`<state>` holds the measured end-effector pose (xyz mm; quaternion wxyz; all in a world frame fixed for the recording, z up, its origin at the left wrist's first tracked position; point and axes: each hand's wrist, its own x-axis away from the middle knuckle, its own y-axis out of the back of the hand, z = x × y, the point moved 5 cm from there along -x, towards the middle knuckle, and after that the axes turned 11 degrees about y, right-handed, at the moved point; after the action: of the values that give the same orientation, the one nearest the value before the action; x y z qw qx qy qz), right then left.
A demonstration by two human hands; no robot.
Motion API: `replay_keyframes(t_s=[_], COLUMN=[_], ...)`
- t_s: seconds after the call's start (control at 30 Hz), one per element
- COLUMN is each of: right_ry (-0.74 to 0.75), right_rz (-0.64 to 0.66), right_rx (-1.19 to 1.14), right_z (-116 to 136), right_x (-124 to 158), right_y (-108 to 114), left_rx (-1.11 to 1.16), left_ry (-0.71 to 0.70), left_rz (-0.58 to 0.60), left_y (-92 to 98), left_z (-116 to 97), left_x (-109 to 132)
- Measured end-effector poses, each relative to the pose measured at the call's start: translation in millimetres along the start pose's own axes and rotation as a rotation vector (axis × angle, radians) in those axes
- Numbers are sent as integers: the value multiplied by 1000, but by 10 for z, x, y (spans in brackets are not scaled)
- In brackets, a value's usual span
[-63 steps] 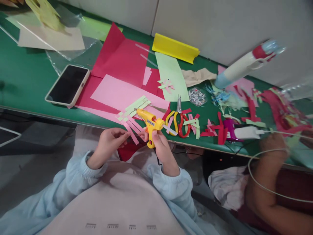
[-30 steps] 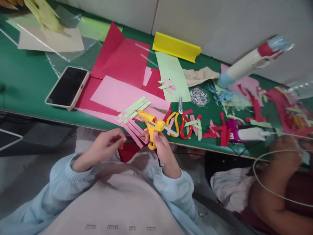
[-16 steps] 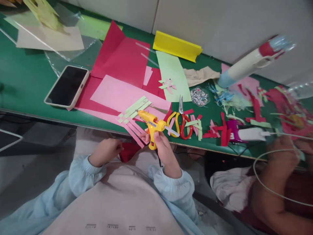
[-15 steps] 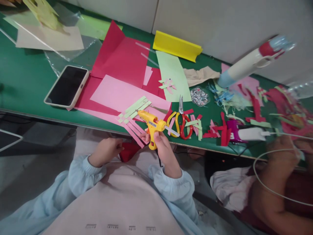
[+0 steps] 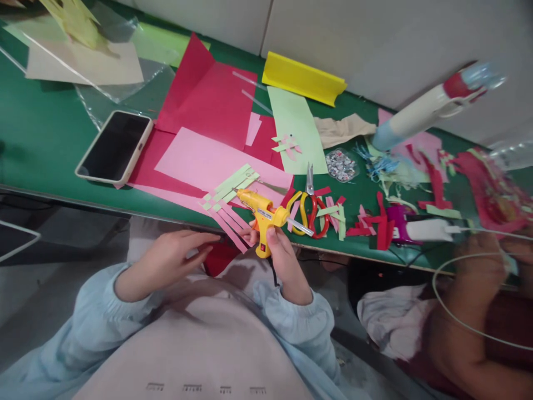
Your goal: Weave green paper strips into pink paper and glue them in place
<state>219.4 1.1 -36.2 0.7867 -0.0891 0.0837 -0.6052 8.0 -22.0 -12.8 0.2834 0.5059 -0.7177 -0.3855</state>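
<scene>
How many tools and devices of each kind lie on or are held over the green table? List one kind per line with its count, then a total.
Glue guns: 2, a yellow glue gun in the right hand and a purple and white glue gun
Scissors: 1, scissors
Phones: 1, phone
Total: 4

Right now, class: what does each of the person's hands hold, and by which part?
The right hand holds the yellow glue gun by its handle, nozzle pointing toward the woven paper strips. The left hand holds nothing that can be seen, fingers extended near the table edge.

Glossy plastic glue gun (image 5: 263,214), matt paper strips (image 5: 231,186)
</scene>
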Motion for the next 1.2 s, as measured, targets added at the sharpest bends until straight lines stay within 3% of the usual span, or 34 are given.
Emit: replay_keyframes(t_s=[0.1,0.2,0.37,0.63,0.87,1.07,1.2], right_ry=[-6,-2,13,19,7,-5,2], right_rz=[2,-1,6,11,20,19,31], right_rx=[-8,5,52,22,5,4,-20], right_z=[-11,-12,5,7,1,-30,-25], right_x=[-2,-4,-8,-10,-18,-17,-17], right_y=[6,20,30,28,16,26,22], left_rx=[-95,-309,-489,-291,-483,-298,-437], left_ry=[-81,-115,-123,-255,-148,-229,-90], left_rz=[-238,-335,-329,-249,-400,-329,-373], left_y=[158,163,42,7,68,48,54], left_z=[-60,-141,-226,-272,-290,-350,-299], left_x=[-82,-182,-250,-211,-275,-231,-239])
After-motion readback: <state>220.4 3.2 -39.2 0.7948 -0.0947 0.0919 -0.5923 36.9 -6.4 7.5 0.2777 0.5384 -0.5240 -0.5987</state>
